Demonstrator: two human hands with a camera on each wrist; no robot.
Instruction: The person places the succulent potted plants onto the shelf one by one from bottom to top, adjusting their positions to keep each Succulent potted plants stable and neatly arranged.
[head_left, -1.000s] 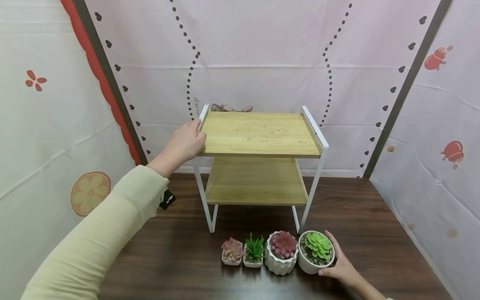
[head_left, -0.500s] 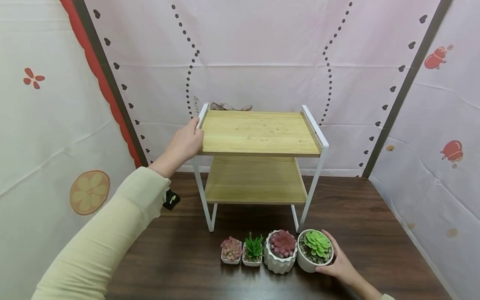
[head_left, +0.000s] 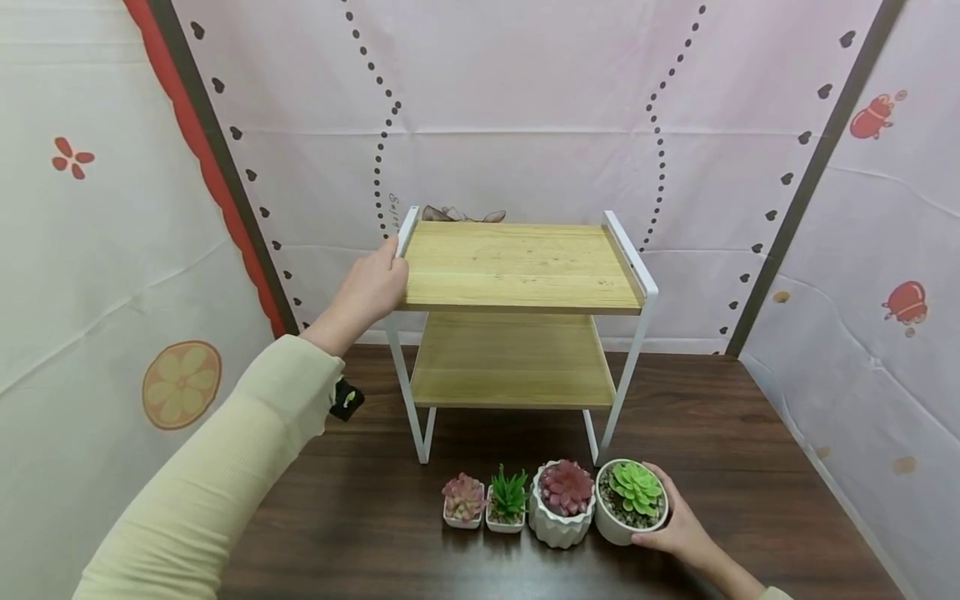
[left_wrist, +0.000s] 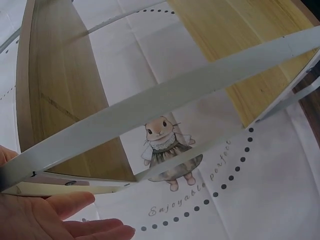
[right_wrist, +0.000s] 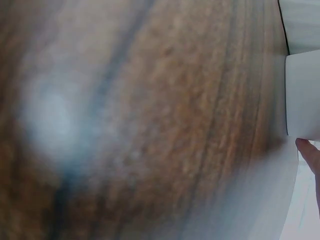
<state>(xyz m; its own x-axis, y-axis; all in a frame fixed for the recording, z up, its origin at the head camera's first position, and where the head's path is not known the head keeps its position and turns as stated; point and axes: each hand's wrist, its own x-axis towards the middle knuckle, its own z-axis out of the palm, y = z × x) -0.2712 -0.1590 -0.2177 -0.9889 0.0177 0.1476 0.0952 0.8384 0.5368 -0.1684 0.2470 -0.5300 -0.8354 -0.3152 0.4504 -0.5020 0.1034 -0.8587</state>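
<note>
My left hand (head_left: 370, 287) grips the left white rail of a two-tier shelf (head_left: 517, 267) with pale wooden boards. In the left wrist view, the thumb side and the fingers (left_wrist: 75, 205) lie on either side of that white metal rail (left_wrist: 165, 95). At lower right in the head view, my right hand (head_left: 682, 525) holds a round white pot (head_left: 618, 531) from its right side, thumb in front and fingers behind. A bright green succulent (head_left: 636, 488) grows in it among pebbles. The right wrist view shows a fingertip (right_wrist: 310, 155) against a white surface; the rest is mostly blurred brown.
Left of the held pot stand a ribbed white pot (head_left: 561, 529) with a dark red succulent, a small spiky green plant (head_left: 509, 493) and a small pink succulent (head_left: 463, 497). All are on the dark wooden table (head_left: 352, 533). Printed curtains (head_left: 517, 167) enclose the back and sides.
My left forearm has shifted slightly to the right, its hand still on the rail. The right hand stays on the pot, and the shelf and plants look unmoved.
</note>
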